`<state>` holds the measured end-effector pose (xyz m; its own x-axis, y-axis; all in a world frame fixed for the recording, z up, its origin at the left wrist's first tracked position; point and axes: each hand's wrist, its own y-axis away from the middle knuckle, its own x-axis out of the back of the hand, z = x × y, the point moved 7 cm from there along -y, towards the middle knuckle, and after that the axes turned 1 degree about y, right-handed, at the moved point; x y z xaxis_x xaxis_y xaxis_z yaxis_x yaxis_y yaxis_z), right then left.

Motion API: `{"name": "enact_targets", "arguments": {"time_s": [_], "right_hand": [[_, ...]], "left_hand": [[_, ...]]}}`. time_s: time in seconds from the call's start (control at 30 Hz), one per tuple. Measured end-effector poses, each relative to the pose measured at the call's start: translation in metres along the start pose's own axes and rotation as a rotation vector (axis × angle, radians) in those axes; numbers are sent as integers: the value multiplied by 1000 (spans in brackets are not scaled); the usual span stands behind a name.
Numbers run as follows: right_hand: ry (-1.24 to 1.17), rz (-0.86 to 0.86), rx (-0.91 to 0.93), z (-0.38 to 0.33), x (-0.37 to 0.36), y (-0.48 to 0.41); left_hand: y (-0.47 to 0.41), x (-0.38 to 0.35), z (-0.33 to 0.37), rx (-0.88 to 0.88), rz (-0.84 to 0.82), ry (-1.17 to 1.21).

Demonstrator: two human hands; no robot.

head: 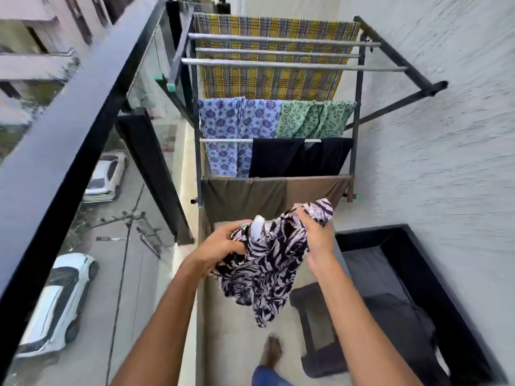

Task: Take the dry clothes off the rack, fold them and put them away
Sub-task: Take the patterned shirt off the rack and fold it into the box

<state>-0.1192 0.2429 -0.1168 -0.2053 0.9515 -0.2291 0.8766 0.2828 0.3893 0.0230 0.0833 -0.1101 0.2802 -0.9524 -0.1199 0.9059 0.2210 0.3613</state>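
A bunched black-and-white zebra-print garment (267, 263) hangs in front of me, held by both hands. My left hand (223, 245) grips its left side, and my right hand (316, 235) grips its upper right part. Behind it stands the dark metal drying rack (359, 101). On the rack hang a brown cloth (250, 196), a black garment (295, 157), a blue floral cloth (231, 126), a green floral cloth (312, 118) and a yellow checked cloth (267, 82).
I stand on a narrow balcony. A black railing (69, 121) with glass runs along the left, with cars on the street below. A white wall (446, 135) is on the right, beside a black-framed opening (412, 263). A dark stool (315, 316) stands by my foot (273, 349).
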Motion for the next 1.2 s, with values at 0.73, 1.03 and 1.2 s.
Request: {"name": "enact_targets", "arguments": {"time_s": [0.73,1.03,1.2], "right_hand": [[654,-58,82,-51,134,-25],[263,243,-42,34,72,16],[526,-26,209,42,39,41]], "left_hand": [[10,1,-41,412,-14,-84],[-6,-94,-84,470,131,905],[-11,-110,-76,327,245,1077]]}}
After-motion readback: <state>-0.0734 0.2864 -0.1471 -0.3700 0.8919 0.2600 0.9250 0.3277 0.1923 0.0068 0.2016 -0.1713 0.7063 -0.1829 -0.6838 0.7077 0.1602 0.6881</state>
